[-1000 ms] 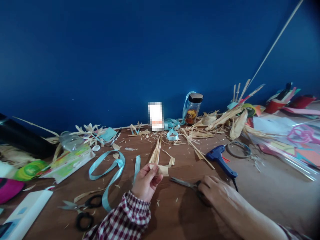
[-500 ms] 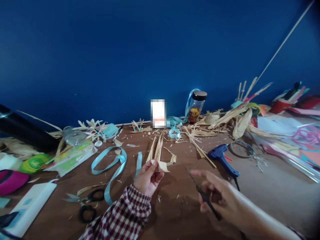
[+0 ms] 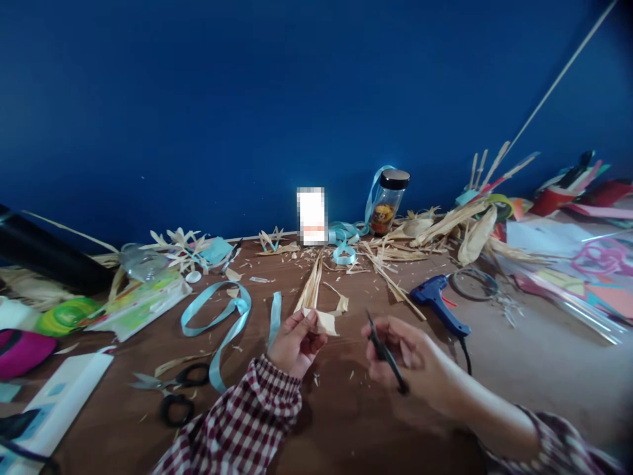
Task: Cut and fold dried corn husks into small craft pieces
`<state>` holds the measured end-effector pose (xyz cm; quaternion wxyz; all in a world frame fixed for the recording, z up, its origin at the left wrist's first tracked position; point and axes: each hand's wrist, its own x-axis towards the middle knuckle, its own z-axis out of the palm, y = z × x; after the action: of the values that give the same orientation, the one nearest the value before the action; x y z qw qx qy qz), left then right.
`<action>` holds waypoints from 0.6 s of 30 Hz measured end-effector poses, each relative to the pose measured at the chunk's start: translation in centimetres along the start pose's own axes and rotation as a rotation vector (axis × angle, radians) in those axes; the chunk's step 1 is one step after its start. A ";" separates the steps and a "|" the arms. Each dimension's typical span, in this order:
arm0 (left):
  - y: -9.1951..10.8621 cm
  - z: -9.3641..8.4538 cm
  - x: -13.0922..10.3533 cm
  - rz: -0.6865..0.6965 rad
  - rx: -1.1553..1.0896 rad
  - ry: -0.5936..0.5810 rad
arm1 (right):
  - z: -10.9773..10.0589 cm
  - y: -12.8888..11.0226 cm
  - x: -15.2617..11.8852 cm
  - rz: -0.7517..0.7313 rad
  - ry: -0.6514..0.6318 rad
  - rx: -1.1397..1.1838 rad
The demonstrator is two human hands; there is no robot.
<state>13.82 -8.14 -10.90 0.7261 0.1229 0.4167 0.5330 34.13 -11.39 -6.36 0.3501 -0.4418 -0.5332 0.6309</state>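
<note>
My left hand pinches a small pale piece of dried corn husk between thumb and fingers. Just beyond it lies a bundle of husk strips on the brown table. To the right, my right hand is closed on a pair of dark scissors, seen nearly edge-on and partly blurred, their tip pointing up and away. A gap separates the scissors from the husk piece. A second pair of black-handled scissors lies left of my left forearm, beside a looped light-blue ribbon.
A blue glue gun with its cord lies right of my right hand, near a coil of wire. A lidded jar stands by the wall among husk scraps. At left are a white power strip and a black cylinder.
My right hand has moved left with the scissors, closer to my left hand. The husk piece in my left hand is turned slightly and shows more of its flat face. The view has shifted slightly.
</note>
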 end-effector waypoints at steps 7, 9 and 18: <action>0.0 0.1 -0.1 0.036 0.081 -0.099 | 2.0 0.3 5.0 -0.288 0.162 -0.154; -0.1 0.1 0.0 0.060 0.101 -0.099 | 2.1 0.7 5.4 -0.308 0.161 -0.189; -0.1 0.2 -0.2 0.063 0.127 -0.080 | 1.7 1.6 5.6 -0.174 0.151 -0.009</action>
<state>14.03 -8.35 -10.75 0.7157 0.2030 0.4163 0.5228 30.50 -7.19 -8.92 0.4406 -0.4418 -0.5444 0.5607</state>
